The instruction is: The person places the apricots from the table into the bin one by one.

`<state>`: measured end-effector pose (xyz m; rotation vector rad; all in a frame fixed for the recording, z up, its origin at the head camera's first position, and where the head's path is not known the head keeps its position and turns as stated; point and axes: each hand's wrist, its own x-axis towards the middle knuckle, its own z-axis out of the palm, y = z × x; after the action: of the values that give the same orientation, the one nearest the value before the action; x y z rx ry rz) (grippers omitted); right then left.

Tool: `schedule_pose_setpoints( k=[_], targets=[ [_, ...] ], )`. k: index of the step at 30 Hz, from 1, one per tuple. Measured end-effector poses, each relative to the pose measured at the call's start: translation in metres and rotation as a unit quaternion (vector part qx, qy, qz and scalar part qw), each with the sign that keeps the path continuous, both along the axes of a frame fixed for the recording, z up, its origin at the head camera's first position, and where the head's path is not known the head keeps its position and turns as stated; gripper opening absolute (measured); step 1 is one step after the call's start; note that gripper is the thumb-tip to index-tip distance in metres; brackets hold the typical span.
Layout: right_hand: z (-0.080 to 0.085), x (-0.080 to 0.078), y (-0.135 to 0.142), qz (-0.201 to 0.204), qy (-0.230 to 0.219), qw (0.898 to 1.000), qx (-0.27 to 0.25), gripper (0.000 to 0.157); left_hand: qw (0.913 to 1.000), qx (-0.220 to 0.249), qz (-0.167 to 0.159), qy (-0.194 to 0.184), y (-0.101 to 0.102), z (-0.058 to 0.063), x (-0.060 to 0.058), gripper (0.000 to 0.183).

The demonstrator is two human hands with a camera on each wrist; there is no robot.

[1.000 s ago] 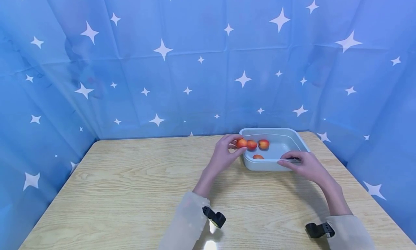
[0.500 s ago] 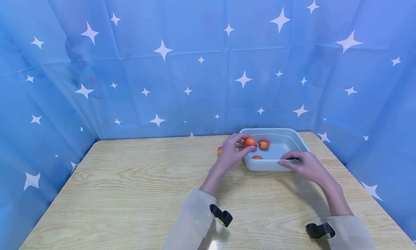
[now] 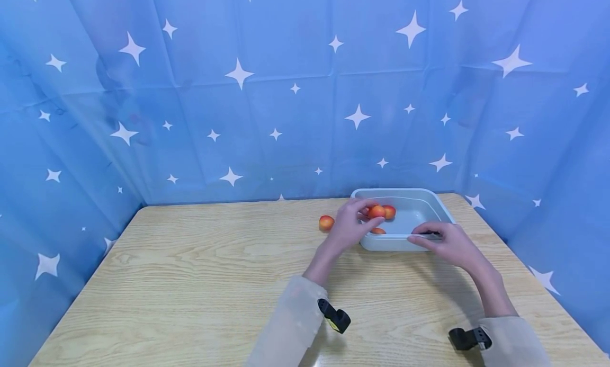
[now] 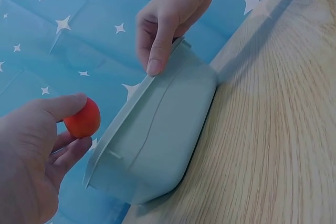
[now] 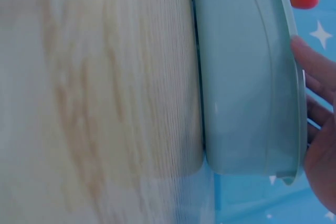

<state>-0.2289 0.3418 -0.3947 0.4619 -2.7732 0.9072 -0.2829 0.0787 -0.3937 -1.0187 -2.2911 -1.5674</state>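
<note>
My left hand (image 3: 350,224) pinches a small red-orange, apple-like fruit (image 4: 83,119) between thumb and fingertips, over the left part of a pale blue-green plastic tub (image 3: 424,208). In the left wrist view the fruit is beside the tub's rim (image 4: 118,124). Just right of it in the head view lies another red-and-yellow fruit (image 3: 389,212) inside the tub, and one more fruit (image 3: 378,231) shows above the near rim. My right hand (image 3: 445,241) grips the tub's near rim toward the right, thumb outside and fingers inside.
A single fruit (image 3: 326,223) lies on the wooden table (image 3: 190,282), left of the tub and close to my left hand. A blue curtain (image 3: 295,118) with white stars rises behind the table and along both sides. The tub stands near the table's back edge.
The left hand has moved right with its fruit, from the tub's left rim to over its inside. A fruit on the table has come into view behind it. The right hand stays put.
</note>
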Motion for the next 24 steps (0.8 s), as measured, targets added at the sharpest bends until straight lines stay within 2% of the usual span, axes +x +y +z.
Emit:
schedule_pose_setpoints(
  k=[8,18,24],
  targets=[
    [-0.0004,0.0,-0.0002,0.0,0.003,1.0,0.002,0.018,0.9994,-0.003,-0.02,-0.029,0.0075,-0.0001,-0.0001,0.039],
    [0.0002,-0.0006,-0.0013,0.002,0.005,1.0,-0.001,0.016,0.9995,0.001,-0.023,-0.024,0.0061,0.0033,0.0037,0.039],
    [-0.0011,-0.0006,-0.0007,0.002,0.007,1.0,-0.001,0.017,0.9998,0.011,-0.015,-0.004,0.0014,0.0027,0.005,0.037]
  ],
)
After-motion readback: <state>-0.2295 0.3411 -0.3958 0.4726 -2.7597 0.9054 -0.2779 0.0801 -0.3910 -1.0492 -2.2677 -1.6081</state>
